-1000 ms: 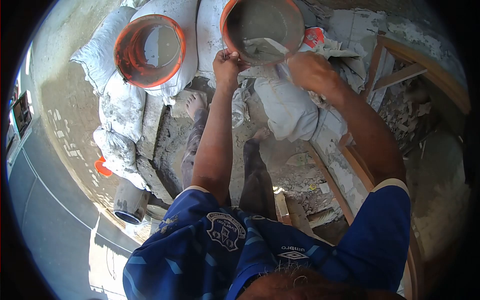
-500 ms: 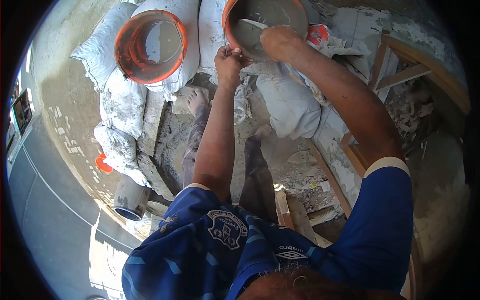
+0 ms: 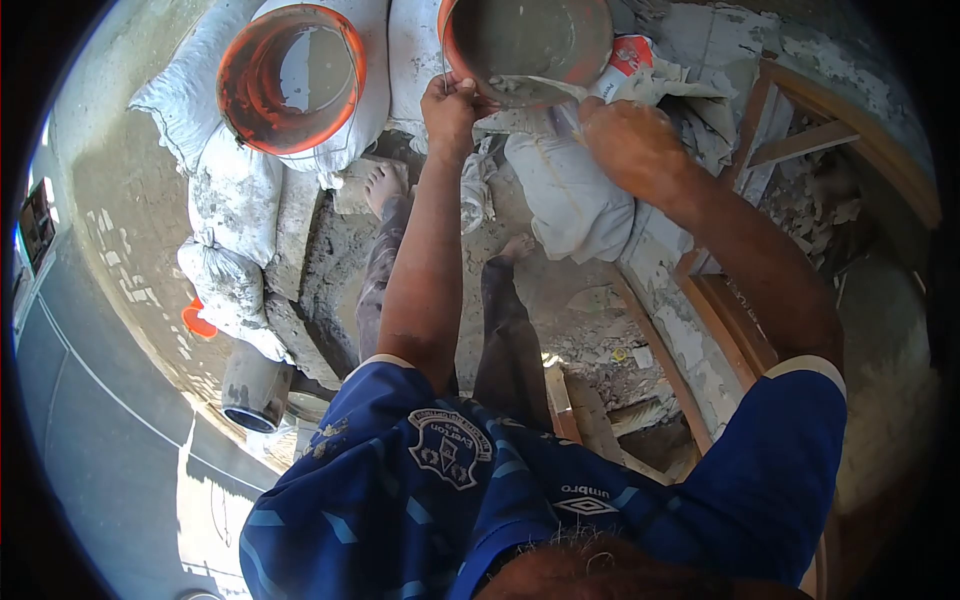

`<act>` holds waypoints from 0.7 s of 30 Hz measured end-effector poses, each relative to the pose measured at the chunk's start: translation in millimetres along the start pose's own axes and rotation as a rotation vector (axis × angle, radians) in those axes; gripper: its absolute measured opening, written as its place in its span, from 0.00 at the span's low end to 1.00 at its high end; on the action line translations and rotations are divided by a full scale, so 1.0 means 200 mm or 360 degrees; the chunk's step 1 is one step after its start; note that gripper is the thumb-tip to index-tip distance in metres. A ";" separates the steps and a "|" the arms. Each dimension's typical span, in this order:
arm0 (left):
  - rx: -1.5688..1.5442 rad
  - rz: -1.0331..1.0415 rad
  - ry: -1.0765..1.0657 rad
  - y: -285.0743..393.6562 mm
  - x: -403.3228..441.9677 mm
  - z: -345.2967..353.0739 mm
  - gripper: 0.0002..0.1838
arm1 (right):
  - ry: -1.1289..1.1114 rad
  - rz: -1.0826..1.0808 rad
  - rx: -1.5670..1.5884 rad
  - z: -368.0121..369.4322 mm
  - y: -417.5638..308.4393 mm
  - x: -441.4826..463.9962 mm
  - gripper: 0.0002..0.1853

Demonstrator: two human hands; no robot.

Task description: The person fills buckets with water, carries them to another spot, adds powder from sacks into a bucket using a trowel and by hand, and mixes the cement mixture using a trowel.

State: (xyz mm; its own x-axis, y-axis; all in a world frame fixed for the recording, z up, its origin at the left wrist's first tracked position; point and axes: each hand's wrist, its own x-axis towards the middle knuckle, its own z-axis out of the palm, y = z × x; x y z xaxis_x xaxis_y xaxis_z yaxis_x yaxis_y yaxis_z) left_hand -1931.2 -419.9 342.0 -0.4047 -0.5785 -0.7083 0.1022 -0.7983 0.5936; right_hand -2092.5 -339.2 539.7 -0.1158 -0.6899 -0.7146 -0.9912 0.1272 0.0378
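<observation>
My left hand (image 3: 450, 108) grips the near rim of an orange bucket (image 3: 448, 50) at the top middle. Grey wet mix (image 3: 520, 42) lies inside that bucket. My right hand (image 3: 628, 145) is closed round the handle of a trowel, just outside the bucket's near right edge. The trowel's blade (image 3: 540, 88) reaches left over the rim, with some grey mix at its tip. A second orange bucket (image 3: 232, 85), with grey contents and pale liquid, sits to the left on white sacks.
White sacks (image 3: 238, 200) are stacked at the left, and another sack (image 3: 570, 195) lies below my right hand. A dark bucket (image 3: 255, 390) lies at the lower left. A wooden frame (image 3: 850, 105) stands at the right. My bare feet are on the rough floor (image 3: 430, 250).
My right hand went in over the bucket with the trowel, then came back right and toward me. My left hand stays at the rim. The whole view has shifted slightly.
</observation>
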 end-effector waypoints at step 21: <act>0.0009 -0.0043 -0.0035 0.00 0.01 -0.01 0.09 | -0.0342 -0.0411 0.0053 0.18 0.07 0.48 0.11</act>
State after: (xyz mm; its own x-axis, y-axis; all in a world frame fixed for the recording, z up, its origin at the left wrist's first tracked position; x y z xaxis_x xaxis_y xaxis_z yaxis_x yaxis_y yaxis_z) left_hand -1929.5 -422.3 340.0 -0.4273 -0.5526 -0.7155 0.0859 -0.8127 0.5764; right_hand -2114.7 -377.9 446.2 0.1585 -0.5369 -0.8286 -0.9829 -0.0067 -0.1838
